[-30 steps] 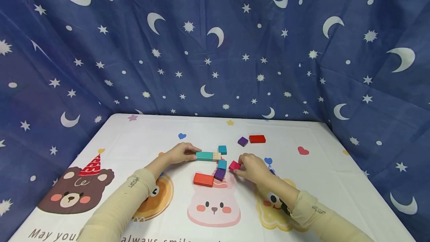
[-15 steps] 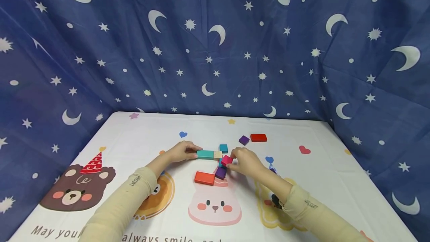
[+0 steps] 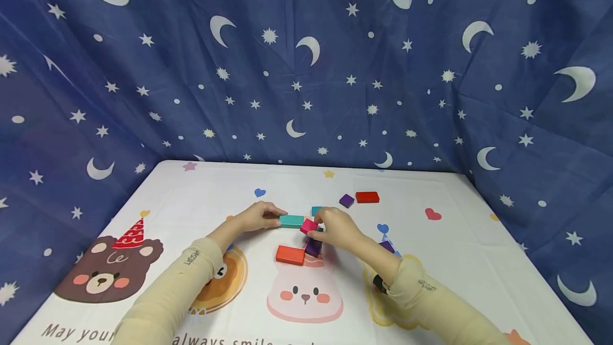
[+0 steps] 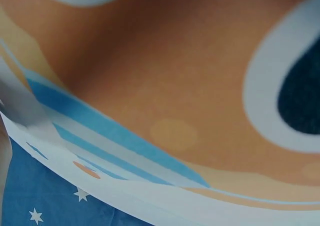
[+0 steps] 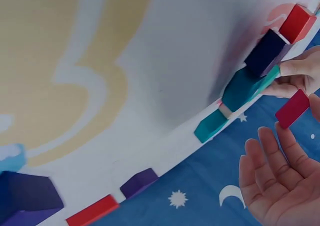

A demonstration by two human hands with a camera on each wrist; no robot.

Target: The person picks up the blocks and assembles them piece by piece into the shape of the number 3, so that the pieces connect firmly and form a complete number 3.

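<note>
On the head view I have the right hand (image 3: 337, 226) pinching the magenta block (image 3: 308, 226) at its 9 o'clock. The left hand (image 3: 258, 217) grips the teal block (image 3: 291, 221), whose other end points at the magenta block. Round the magenta block I see a blue block (image 3: 316, 211) at 1 o'clock, partly hidden by the right hand, a purple block (image 3: 313, 248) at 6 and an orange-red block (image 3: 289, 255) at 7; farther out at 2, a small purple block (image 3: 347, 200) sits near a red block (image 3: 367, 197). My left wrist view is mostly printed tablecloth (image 4: 115, 131) and starry curtain (image 4: 60, 201); I cannot tell the left hand's hold from there. On the right wrist view the magenta block stands at the right hand's 12 o'clock, held at the fingertips; a pale block (image 5: 226, 110) shows between two blue-green ones at about 10 o'clock from that hand
</note>
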